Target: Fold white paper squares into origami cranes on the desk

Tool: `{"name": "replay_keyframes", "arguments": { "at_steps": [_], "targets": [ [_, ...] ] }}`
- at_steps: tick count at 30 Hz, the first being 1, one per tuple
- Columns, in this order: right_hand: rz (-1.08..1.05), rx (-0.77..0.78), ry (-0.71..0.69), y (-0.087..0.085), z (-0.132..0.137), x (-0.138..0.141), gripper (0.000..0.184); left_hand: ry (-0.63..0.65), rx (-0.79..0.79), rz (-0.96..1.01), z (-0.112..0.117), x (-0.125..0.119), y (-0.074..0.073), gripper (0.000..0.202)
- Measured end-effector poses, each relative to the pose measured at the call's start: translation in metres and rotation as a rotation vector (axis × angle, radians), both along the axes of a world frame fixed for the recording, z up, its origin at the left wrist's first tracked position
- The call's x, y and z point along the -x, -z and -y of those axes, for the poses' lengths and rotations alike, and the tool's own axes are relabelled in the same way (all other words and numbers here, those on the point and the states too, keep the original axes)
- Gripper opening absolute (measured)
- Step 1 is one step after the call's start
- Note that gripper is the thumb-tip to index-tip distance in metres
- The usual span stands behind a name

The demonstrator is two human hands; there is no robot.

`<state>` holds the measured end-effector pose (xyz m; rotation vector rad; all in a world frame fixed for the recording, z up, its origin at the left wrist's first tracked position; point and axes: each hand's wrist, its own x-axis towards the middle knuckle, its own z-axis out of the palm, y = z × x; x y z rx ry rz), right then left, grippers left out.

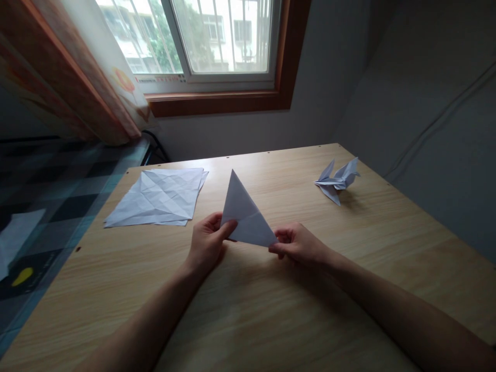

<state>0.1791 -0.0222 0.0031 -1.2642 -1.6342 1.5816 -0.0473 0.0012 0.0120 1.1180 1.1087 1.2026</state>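
Paper triangle [246, 214] held between both hands over the wooden surface [248, 315], one point toward the window. Left hand [206, 240] grips its left edge, thumb flat on the upper face; right hand [300, 244] pinches the lower right corner. Creased sheets [170, 196] lie left, a folded paper figure [338, 181] farther right. Step in hand looks like folding, at an early, simple shape. Next move, as judged, calls for layers kept flush, corner pinned, and firm finger pressure along any crease.
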Motion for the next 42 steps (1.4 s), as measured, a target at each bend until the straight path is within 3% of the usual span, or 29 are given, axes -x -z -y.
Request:
{"name": "replay_keyframes", "arguments": {
  "at_steps": [6,9,12,17,26,31,36,42],
  "targets": [
    [0.021,-0.072,-0.017,-0.003,0.002,0.000,0.016,-0.055,-0.010,-0.032,0.000,0.000,-0.002,0.034],
    [-0.057,-0.076,0.048,-0.002,0.002,0.001,0.031,-0.026,0.001,-0.041,0.001,0.000,-0.002,0.033],
    [-0.144,-0.082,0.153,0.002,0.004,0.005,0.048,0.082,-0.023,-0.077,0.004,-0.002,0.001,0.025],
    [-0.252,-0.183,0.168,0.010,0.005,0.015,0.033,0.297,-0.117,-0.286,0.011,-0.004,0.004,0.021],
    [-0.270,-0.066,0.190,0.019,0.003,0.016,0.029,0.234,-0.115,-0.255,0.010,-0.004,0.009,0.026],
    [-0.324,0.012,0.142,0.011,-0.007,0.014,0.040,0.298,-0.091,-0.214,0.006,-0.002,0.009,0.027],
    [-0.369,-0.069,0.178,0.002,-0.026,0.016,0.042,0.394,-0.054,-0.230,0.002,0.001,0.007,0.031],
    [-0.392,-0.093,0.295,0.011,-0.040,0.020,0.042,0.401,-0.061,-0.215,0.002,0.002,0.007,0.034]
  ]
}}
